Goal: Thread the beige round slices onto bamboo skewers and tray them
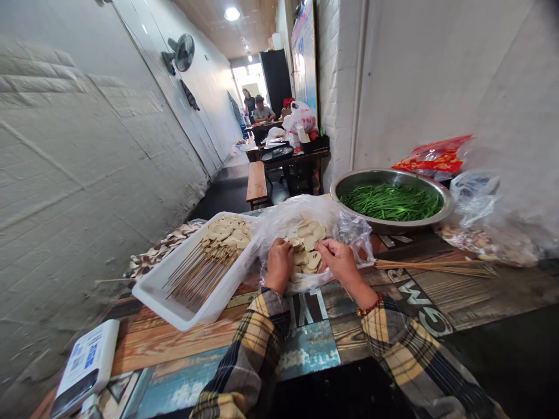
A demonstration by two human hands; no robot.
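Note:
My left hand (279, 265) is closed at the left side of an open clear plastic bag (345, 224), its fingertips against pale, thin food slices (309, 235). Across from it, my right hand (338, 259) pinches thumb and finger together at the right edge of the same slices. What either hand holds is too small or hidden to tell. To the left stands a white plastic tray (183, 320). In it lie rows of wooden skewers (198, 276) with similar pale slices threaded on their far ends.
A steel bowl (449, 203) of green chives (393, 201) sits at the back right. Bare skewers (432, 266) lie before it, near bagged food (489, 241). Dark-edged slices (161, 247) are piled behind the tray. A white device (87, 361) lies front left. People (262, 110) are in the far background.

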